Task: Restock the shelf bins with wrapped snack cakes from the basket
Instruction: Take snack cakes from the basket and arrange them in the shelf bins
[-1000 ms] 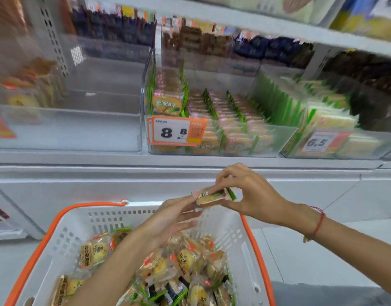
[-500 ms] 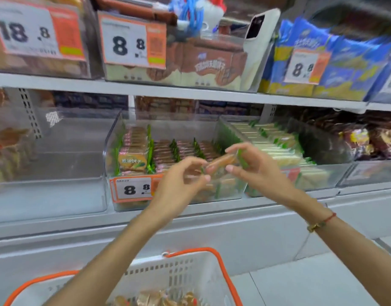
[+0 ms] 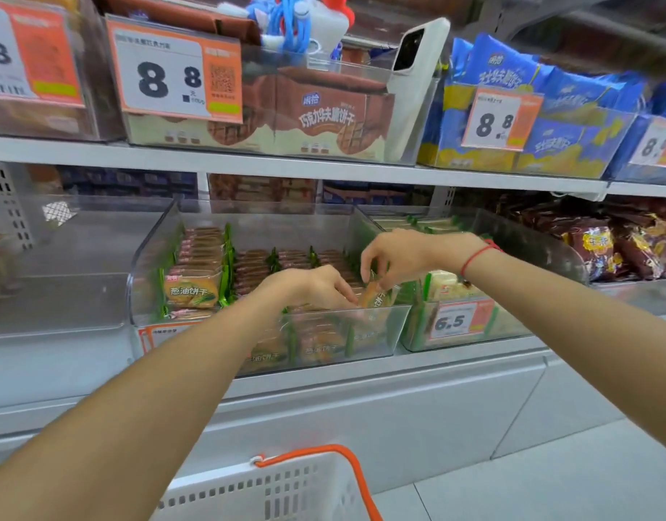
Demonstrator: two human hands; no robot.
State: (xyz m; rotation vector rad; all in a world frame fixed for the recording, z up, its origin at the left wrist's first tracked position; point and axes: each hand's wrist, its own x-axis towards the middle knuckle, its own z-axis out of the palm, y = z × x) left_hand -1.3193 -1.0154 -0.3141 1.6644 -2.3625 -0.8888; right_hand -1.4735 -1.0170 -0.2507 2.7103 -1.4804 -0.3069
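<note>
A clear plastic shelf bin on the middle shelf holds rows of green-edged wrapped snack packs. My right hand reaches over the bin's front right part and pinches one wrapped snack pack, which stands tilted above the front row. My left hand is inside the bin just left of that pack, with its fingers against the packs beside it. The white basket with an orange rim sits at the bottom edge; its contents are out of view.
An empty clear bin stands to the left. Another bin with a 6.5 price tag stands to the right. The upper shelf overhangs close above, carrying boxed biscuits and a white phone.
Both hands have carried the snack pack from above the basket up and forward into the bin. The view has tilted up, so the basket has dropped to the bottom edge.
</note>
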